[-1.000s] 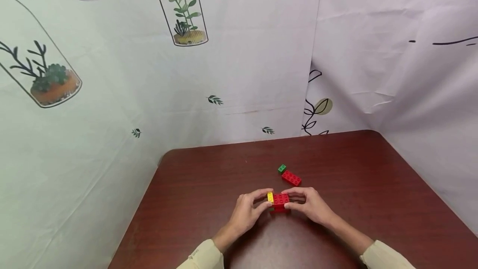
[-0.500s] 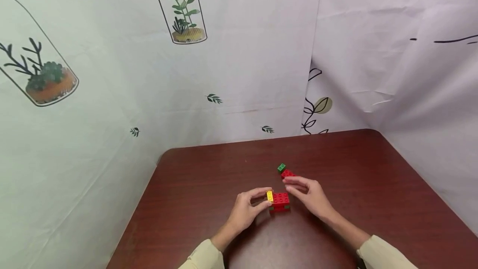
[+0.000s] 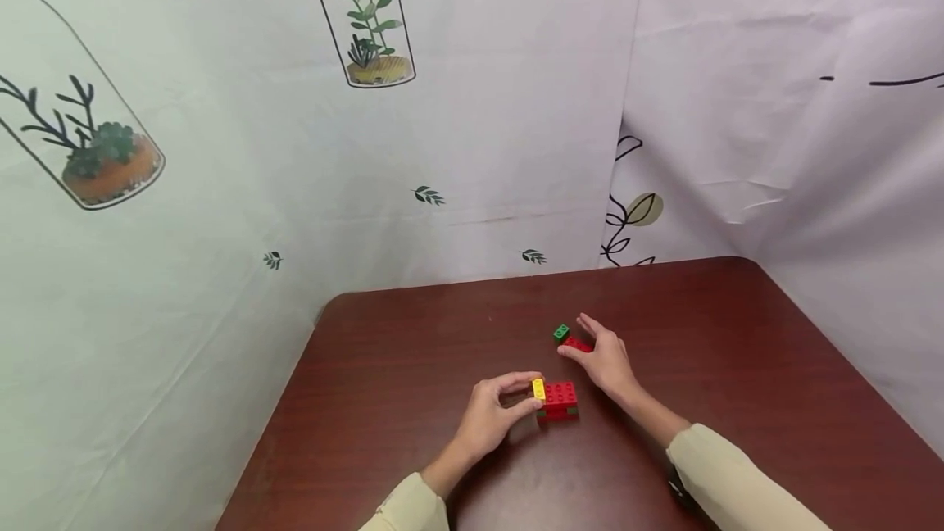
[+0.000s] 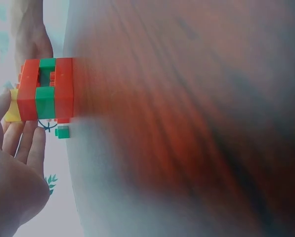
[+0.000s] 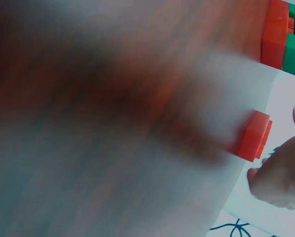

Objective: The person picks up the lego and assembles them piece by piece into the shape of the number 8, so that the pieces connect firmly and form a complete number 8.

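Note:
A brick stack stands near the middle of the table, made of a red toy brick (image 3: 562, 392) over green bricks (image 4: 45, 102) and another red brick (image 4: 64, 89) at the bottom. On the left end of its top sits a yellow brick (image 3: 538, 391). My left hand (image 3: 487, 415) pinches that yellow brick between thumb and fingers. Beyond the stack, my right hand (image 3: 608, 360) spreads its thumb and fingers over a loose red brick (image 5: 255, 136), partly covering it in the head view. A small green brick (image 3: 561, 333) lies just left of that red one.
The dark reddish-brown table (image 3: 413, 342) has rounded far corners. Behind it and along its sides hang pale cloth sheets (image 3: 487, 146) printed with plants.
My right hand has let go of the stack's right end and moved away from me to the loose red brick, its fingers spreading. My left hand stays on the yellow brick.

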Demonstrator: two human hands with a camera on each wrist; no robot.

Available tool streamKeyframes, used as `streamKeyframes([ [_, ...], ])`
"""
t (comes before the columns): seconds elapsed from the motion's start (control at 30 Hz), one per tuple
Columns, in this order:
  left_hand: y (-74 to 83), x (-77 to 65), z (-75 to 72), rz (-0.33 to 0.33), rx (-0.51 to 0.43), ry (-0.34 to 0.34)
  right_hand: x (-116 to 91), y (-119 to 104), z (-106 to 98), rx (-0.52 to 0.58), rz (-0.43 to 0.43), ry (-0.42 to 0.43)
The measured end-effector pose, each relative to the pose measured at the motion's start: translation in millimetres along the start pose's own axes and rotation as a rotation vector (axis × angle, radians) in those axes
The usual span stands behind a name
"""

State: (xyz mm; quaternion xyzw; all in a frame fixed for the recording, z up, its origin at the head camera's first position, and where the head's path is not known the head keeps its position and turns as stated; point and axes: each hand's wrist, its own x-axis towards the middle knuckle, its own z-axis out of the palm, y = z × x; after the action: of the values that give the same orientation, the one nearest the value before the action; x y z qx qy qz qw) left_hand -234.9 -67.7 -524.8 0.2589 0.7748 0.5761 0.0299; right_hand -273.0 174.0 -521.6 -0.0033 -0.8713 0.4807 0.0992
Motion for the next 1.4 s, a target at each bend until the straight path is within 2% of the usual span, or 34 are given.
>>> streamKeyframes([
  [0.27, -1.1, 0.1, 0.9, -0.008, -0.023, -0.009, 11.9, 1.0, 10.3, 0.003, 0.088, 0.048],
  [0.8, -2.3, 1.4, 1.7, -0.021, -0.042, -0.005, 21.7, 7.3, 31.6, -0.066, 0.058, 0.174],
  [1.4, -3.2, 1.3, 0.9, -0.03, -0.056, -0.002, 20.1, -0.1, 37.6, -0.15, 0.055, 0.181],
])
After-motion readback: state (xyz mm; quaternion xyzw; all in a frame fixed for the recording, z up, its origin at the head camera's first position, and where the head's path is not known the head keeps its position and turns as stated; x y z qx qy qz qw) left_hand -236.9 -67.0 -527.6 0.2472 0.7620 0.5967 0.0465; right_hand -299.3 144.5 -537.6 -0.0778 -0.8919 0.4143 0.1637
